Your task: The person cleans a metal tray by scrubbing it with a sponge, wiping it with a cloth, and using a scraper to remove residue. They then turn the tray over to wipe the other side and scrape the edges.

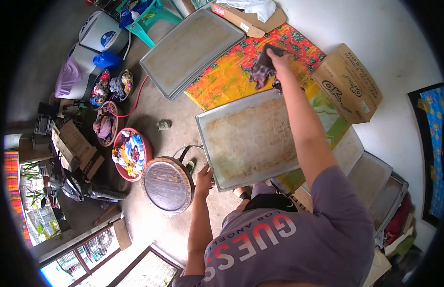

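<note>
A large metal baking tray (250,138), its surface stained brown, lies before me over the edge of the covered table. At its near left corner my left hand (204,181) grips the rim, fingers curled around it. My right hand (279,62) is past the tray's far side, closed on a dark flat rectangular pad (268,57) whose material I cannot tell. Just below the pad is a crumpled dark checked cloth (261,76), over the red and yellow patterned table cover (212,88).
Stacked trays (193,48) stand at the far left of the table; more trays (367,184) lean at the right. A cardboard box (348,83) sits by the wall. Left are a round wooden stool (168,185), a pink laundry basin (146,155) and a washing machine (100,36).
</note>
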Demonstrator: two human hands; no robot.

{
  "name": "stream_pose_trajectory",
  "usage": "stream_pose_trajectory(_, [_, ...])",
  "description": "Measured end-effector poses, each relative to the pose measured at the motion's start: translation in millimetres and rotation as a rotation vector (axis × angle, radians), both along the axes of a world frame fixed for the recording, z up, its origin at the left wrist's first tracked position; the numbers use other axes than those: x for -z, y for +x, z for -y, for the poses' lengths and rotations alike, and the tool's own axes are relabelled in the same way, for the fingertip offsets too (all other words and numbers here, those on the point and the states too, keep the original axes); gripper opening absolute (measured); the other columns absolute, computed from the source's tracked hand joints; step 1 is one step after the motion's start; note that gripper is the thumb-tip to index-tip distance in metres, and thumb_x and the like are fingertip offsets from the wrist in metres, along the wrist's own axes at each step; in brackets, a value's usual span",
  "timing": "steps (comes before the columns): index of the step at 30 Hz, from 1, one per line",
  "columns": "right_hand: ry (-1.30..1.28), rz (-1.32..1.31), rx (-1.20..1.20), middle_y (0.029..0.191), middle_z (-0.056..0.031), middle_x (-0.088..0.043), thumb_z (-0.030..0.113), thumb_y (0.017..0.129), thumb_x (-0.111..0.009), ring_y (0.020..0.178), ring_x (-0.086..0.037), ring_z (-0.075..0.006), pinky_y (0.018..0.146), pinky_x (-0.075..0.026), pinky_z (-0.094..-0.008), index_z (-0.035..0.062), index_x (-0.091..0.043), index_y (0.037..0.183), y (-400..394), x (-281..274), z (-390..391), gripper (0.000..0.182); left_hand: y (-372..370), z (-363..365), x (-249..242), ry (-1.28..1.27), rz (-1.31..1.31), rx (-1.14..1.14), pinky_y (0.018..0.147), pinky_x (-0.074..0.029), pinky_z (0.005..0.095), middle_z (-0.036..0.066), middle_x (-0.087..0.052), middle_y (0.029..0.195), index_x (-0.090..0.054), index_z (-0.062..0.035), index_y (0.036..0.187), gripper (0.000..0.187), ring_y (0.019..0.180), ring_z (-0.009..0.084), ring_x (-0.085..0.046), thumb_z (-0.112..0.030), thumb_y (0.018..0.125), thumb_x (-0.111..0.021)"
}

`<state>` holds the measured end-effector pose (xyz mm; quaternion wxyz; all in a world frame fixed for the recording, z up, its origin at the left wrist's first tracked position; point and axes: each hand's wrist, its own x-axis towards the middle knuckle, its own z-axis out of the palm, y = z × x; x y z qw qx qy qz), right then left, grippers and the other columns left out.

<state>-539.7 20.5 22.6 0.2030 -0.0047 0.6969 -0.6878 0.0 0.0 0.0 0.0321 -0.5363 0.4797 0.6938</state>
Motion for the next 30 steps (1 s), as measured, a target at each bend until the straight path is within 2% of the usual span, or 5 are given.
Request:
stream_pose_trajectory(2, [0.456, -0.167, 0.18, 0.125, -0.0278, -0.055, 0.043, 0.07, -0.082, 0.115, -0.057, -0.0365, 0.093, -0.047, -0.0373, -0.0044, -0.032, 0.139, -3.0, -22.0, -20.6, 0.098, 3.6, -2.9, 0.7, -0.026, 0.03, 0.016, 0.048, -0.048, 0.0222, 0.0, -0.065, 0.09, -0.037, -0.0179, 0.148, 0.056, 0.062, 0.0079, -0.059, -0.015, 0.095, -0.055])
stream_pose_trajectory(11, [1.164, -0.559, -0.546, 0.11, -0.0169, -0.065, 0.04, 0.069, -0.081, 0.106, -0.062, -0.0354, 0.085, -0.049, -0.0453, 0.0025, -0.051, 0.114, 85.7, -18.9, -145.8, 0.066, -4.8, -8.0, -17.8, -0.17, -0.057, 0.043, 0.045, -0.042, 0.0218, 0.002, -0.061, 0.079, -0.027, -0.0178, 0.152, 0.067, 0.058, 0.0067, -0.05, -0.008, 0.091, -0.053])
stream_pose_trajectory(16, [1.11, -0.405, -0.092, 0.105, -0.0173, -0.067, 0.038, 0.073, -0.079, 0.099, -0.064, -0.0358, 0.079, -0.051, -0.0492, 0.0045, -0.058, 0.109, 69.9, -1.4, -145.1, 0.054, -1.5, -5.6, -5.7, -0.118, 0.022, 0.089, 0.045, -0.045, 0.0225, 0.002, -0.063, 0.082, -0.024, -0.0244, 0.153, 0.069, 0.059, 0.0054, -0.052, -0.009, 0.092, -0.054])
stream_pose_trajectory(23, [0.877, -0.958, -0.535, 0.107, -0.0137, -0.062, 0.031, 0.073, -0.077, 0.1, -0.062, -0.0327, 0.082, -0.05, -0.0469, 0.008, -0.054, 0.112, 220.2, 17.6, -64.3, 0.05, -2.3, -6.6, -6.9, -0.06, -0.02, 0.024, 0.043, -0.045, 0.0231, 0.003, -0.063, 0.086, -0.024, -0.0243, 0.153, 0.067, 0.058, 0.0064, -0.053, -0.007, 0.094, -0.052])
stream_pose_trajectory(30, [1.141, -0.463, -0.264, 0.107, -0.0125, -0.062, 0.029, 0.076, -0.074, 0.102, -0.061, -0.0307, 0.082, -0.05, -0.0465, 0.0076, -0.055, 0.111, 159.6, -14.1, -94.4, 0.046, -6.3, -4.1, -15.2, -0.092, -0.06, 0.068, 0.041, -0.041, 0.022, 0.004, -0.062, 0.084, -0.023, -0.0178, 0.153, 0.068, 0.057, 0.0067, -0.051, -0.006, 0.093, -0.053])
